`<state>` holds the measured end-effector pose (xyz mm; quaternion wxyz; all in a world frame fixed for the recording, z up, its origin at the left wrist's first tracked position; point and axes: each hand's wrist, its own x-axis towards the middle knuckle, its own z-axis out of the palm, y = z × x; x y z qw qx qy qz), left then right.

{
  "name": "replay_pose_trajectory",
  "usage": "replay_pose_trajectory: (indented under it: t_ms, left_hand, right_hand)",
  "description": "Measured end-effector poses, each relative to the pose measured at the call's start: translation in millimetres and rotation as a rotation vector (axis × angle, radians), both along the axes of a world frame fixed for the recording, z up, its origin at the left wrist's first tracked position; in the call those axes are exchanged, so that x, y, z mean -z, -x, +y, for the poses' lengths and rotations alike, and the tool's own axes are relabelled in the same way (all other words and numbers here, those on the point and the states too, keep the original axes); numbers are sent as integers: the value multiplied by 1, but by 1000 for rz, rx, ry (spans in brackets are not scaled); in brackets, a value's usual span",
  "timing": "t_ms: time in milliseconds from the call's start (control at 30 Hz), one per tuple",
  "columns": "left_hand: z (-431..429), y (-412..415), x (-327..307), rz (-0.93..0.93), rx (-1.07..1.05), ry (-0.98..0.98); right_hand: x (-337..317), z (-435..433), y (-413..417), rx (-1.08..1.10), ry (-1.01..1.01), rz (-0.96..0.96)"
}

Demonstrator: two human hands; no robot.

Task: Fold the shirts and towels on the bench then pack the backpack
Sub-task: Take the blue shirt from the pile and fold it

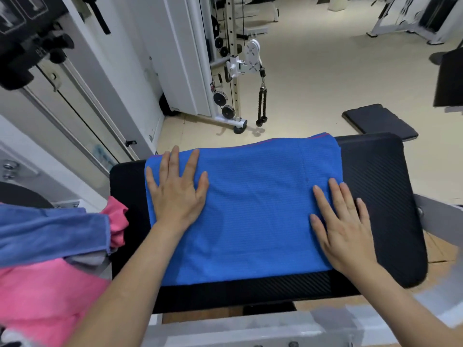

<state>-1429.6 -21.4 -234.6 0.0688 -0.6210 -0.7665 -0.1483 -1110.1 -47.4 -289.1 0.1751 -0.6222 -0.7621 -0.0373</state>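
Note:
A bright blue shirt (250, 209) lies folded flat on the black padded bench (380, 196). My left hand (176, 190) presses flat on its left part, fingers spread and straight. My right hand (343, 221) lies flat on the shirt's right edge, fingers straight and partly over the bench pad. At the left, a darker blue towel (50, 234) lies across pink cloth (37, 296), with grey cloth (87, 259) showing between them. No backpack is in view.
A white cable machine (233, 71) with a black rope handle (261, 103) stands beyond the bench. A black pad (378, 121) lies on the beige floor at the right. White frame parts (238, 331) run below the bench's near edge.

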Motion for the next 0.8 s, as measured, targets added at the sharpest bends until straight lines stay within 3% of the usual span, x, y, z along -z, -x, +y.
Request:
replay_pose_trajectory:
  t_ms: [133, 200, 333, 467, 600, 700, 800]
  left_hand:
    - [-65, -19, 13, -2, 135, -157]
    - [-104, -32, 40, 48, 221, -122]
    - [-124, -33, 78, 62, 142, -11]
    - [-120, -31, 87, 80, 126, 16]
    - [-126, -31, 78, 41, 154, -7]
    - [-141, -22, 73, -105, 42, -151]
    - [-161, -5, 76, -423, -238, -295]
  right_hand:
    - [14, 4, -5, 12, 38, -31]
    - [14, 4, -5, 10, 39, -32]
    - [-1, -5, 1, 33, -9, -25]
    - [2, -37, 36, -81, -149, 4]
    - [26, -56, 78, -156, -52, -15]
    - [40, -53, 83, -127, -19, -45]
    - [44, -52, 82, -126, -6, -60]
